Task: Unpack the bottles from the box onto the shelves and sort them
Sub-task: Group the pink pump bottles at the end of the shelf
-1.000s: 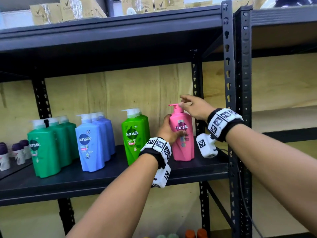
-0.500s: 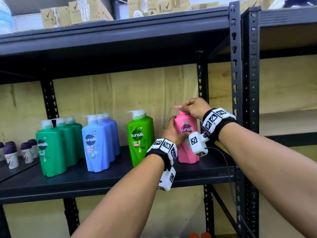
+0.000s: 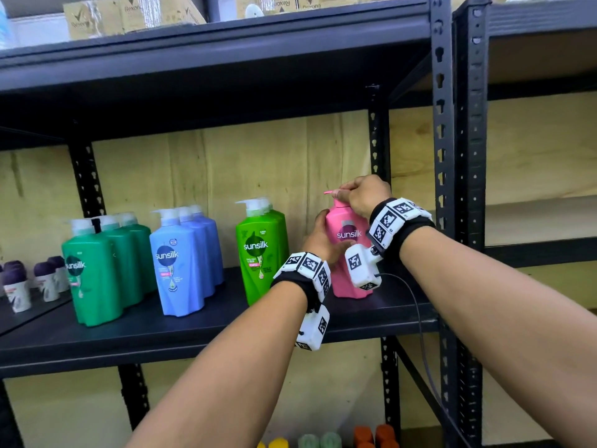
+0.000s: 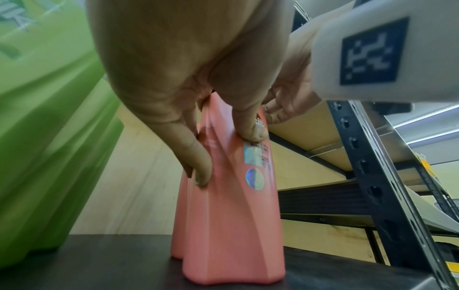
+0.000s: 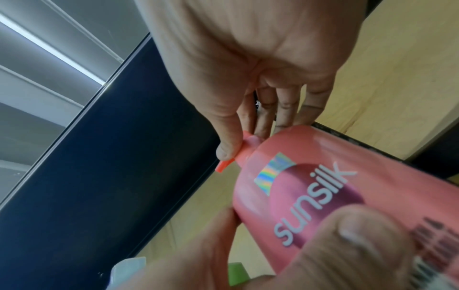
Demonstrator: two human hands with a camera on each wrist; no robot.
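The pink bottle is stood upright on the black shelf, at the right end of the row, close to the rear upright post of the rack. Its base is seen resting flat on the shelf board in the left wrist view.

The bottle's body is gripped by the left hand: the fingers are wrapped round the far side and the thumb is pressed against the label face. The pump head at the top of the bottle is pinched by the right hand, with the thumb on one side and the fingers curled over the other; the spout is pointed left, away from the post.

Just to the left of the pink bottle, light green bottles are stood one behind another. Further left from the pink bottle, a file of blue bottles and then a file of dark green bottles are placed. Small purple-capped containers are located on the neighbouring shelf, furthest from the pink bottle. Cardboard boxes are stored on the shelf above.
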